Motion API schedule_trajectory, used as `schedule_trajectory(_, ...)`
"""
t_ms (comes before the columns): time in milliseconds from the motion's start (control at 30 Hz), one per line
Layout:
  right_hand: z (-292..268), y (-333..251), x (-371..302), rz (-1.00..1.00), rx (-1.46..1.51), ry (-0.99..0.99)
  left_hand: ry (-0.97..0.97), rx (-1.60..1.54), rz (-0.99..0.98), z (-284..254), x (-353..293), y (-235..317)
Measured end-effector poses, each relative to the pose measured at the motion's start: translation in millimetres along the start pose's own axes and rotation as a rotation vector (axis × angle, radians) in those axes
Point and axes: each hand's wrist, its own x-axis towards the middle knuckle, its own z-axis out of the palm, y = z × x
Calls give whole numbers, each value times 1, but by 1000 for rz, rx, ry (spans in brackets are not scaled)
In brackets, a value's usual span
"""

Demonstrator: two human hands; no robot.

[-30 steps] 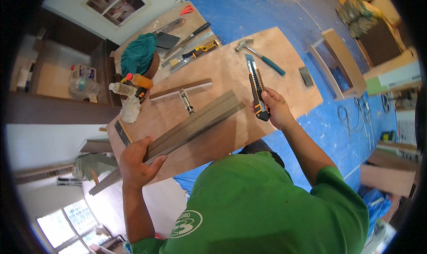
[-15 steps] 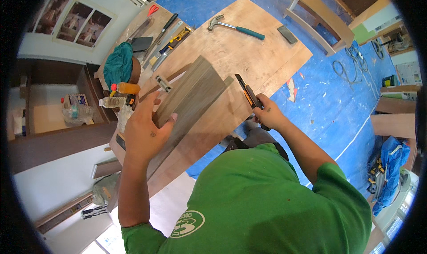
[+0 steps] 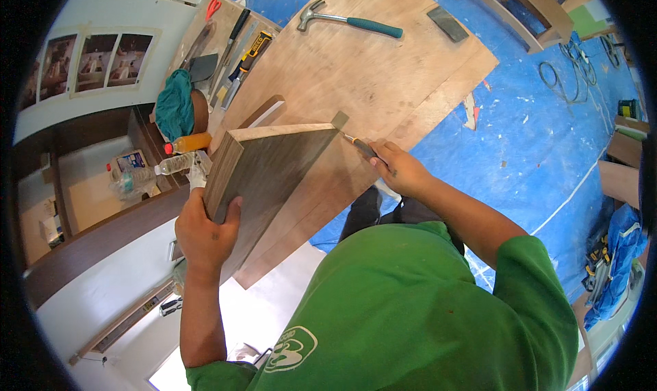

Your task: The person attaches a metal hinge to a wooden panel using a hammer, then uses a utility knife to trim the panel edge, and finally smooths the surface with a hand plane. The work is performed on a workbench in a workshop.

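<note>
Below, a broad, pale-brown plywood bench [image 3: 390,76] spreads out, and over it tilts a long, dark-brown wood-grain panel [image 3: 274,165], its pale raw edge facing away from the person. Beyond lies a steel claw hammer [image 3: 349,22] with a dark teal handle. The left hand [image 3: 205,235] clasps the panel's left edge, thumb on its face; the right hand [image 3: 402,168] closes around a slim black-and-orange cutter knife [image 3: 359,144], its tip near the far corner, where a small grey-brown tab [image 3: 340,120] sticks out.

Left head-worn fisheye, upright, wide, looking down from close above left hand [image 3: 207,235], right hand [image 3: 402,170]
</note>
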Motion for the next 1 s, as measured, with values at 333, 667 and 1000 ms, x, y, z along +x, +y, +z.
schedule_trajectory(333,6,-13,20,113,-98,-29,-15,-26,-2,1,1,-3)
schedule_trajectory(667,11,9,26,11,-46,-3,-24,-43,8,3,7,-13)
schedule_trajectory(1000,8,-4,27,72,-113,-49,-38,-25,17,3,-4,-9)
